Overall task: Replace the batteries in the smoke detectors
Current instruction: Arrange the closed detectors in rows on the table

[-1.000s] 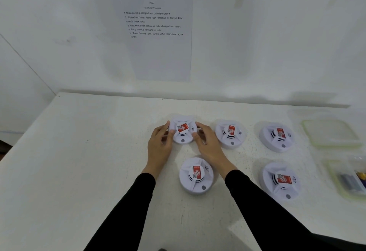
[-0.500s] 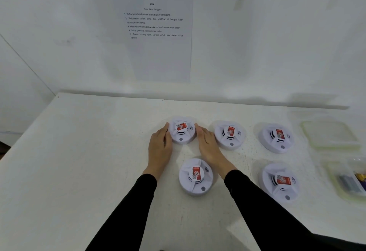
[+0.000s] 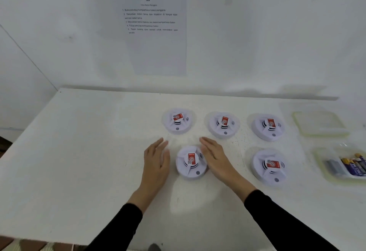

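Near: left hand (image 3: 156,161) and right hand (image 3: 215,158), fingers straight, holding nothing, flank the front detector (image 3: 191,161) on the table (image 3: 79,151). Left hand just beside it; right hand at its rim, contact unclear. Right of these: second front detector (image 3: 270,166), then battery tray (image 3: 344,166). Farther, a row: back-left detector (image 3: 178,120), back-middle detector (image 3: 223,124), back-right detector (image 3: 269,127), clear container (image 3: 318,123). Printed sheet (image 3: 154,32) on wall.

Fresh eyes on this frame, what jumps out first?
Five white, red-labelled smoke detectors sit on the white table, three behind, two in front. The open left hand and right hand flank the front-left detector. A clear tub of batteries sits at the far right, an instruction sheet on the wall.
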`<state>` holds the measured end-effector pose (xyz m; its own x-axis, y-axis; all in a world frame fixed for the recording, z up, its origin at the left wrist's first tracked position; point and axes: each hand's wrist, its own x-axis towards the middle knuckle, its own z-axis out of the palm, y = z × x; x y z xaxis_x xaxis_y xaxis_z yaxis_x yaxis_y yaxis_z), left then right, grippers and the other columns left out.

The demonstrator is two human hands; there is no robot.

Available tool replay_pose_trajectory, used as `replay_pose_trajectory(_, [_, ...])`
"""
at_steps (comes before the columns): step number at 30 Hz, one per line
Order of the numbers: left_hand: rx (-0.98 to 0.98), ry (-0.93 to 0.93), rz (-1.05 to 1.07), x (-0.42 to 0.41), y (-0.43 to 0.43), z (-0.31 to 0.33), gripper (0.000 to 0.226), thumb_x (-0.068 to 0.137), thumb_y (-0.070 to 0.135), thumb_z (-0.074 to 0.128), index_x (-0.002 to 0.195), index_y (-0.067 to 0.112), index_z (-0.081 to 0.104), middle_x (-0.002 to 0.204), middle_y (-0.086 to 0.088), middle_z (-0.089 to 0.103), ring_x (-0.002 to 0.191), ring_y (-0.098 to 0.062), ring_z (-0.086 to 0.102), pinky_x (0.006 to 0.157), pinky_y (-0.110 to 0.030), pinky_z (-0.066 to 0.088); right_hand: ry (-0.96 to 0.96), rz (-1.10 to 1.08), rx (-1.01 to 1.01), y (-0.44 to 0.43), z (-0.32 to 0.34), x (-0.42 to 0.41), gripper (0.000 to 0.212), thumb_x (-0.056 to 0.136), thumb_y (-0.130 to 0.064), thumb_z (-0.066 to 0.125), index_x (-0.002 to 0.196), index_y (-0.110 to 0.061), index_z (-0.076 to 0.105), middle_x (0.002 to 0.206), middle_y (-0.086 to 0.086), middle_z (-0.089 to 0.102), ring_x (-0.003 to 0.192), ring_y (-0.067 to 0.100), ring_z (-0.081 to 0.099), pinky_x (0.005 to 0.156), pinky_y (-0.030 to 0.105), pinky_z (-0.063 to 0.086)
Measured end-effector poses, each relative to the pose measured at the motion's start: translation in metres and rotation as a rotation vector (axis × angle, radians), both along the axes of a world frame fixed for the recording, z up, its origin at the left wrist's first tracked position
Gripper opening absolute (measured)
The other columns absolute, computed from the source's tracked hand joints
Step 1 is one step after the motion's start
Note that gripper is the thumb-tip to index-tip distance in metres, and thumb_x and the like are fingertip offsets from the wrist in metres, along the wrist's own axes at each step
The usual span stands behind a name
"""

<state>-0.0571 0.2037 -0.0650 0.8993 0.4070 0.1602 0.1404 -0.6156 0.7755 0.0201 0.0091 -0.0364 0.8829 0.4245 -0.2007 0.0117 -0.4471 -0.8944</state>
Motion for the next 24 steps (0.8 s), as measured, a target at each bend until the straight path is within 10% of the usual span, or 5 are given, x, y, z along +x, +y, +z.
replay_pose_trajectory(4, [0.092, 0.132, -0.075, -0.022, -0.021, -0.007, 0.085, 0.086, 0.063, 0.014, 0.143, 0.009, 0.047, 0.155, -0.002, 0.035, 0.146, -0.018, 0.018, 0.114, -0.012, 0.000, -0.136, 0.044, -0.155, -0.017, -0.009, -0.023, 0.051, 0.102, -0.038, 0.036, 0.150, -0.020, 0.029, 0.154, -0.009, 0.024, 0.141, 0.005, 0.010, 0.110, 0.018, 0.009])
replay_pose_trajectory(15, [-0.169, 0.009, -0.094, -0.019, -0.056, 0.010, 0.041, 0.102, 0.021, 0.048, 0.142, 0.012, 0.047, 0.143, 0.001, 0.049, 0.131, -0.009, 0.042, 0.108, -0.018, 0.032, -0.132, 0.003, 0.077, -0.037, -0.004, -0.048, 0.049, 0.090, -0.036, 0.065, 0.125, -0.056, 0.037, 0.128, -0.036, 0.043, 0.127, -0.001, 0.034, 0.102, 0.019, 0.032])
replay_pose_trajectory(24, [-0.189, -0.060, -0.115, -0.022, -0.063, 0.008, 0.041, 0.102, 0.021, 0.050, 0.142, 0.019, 0.049, 0.121, 0.015, 0.063, 0.110, 0.015, 0.052, 0.089, -0.003, 0.038, -0.115, -0.120, 0.146, -0.042, -0.013, -0.050, 0.064, 0.075, -0.036, 0.080, 0.129, -0.036, 0.045, 0.126, -0.015, 0.055, 0.121, 0.010, 0.050, 0.103, 0.041, 0.044])
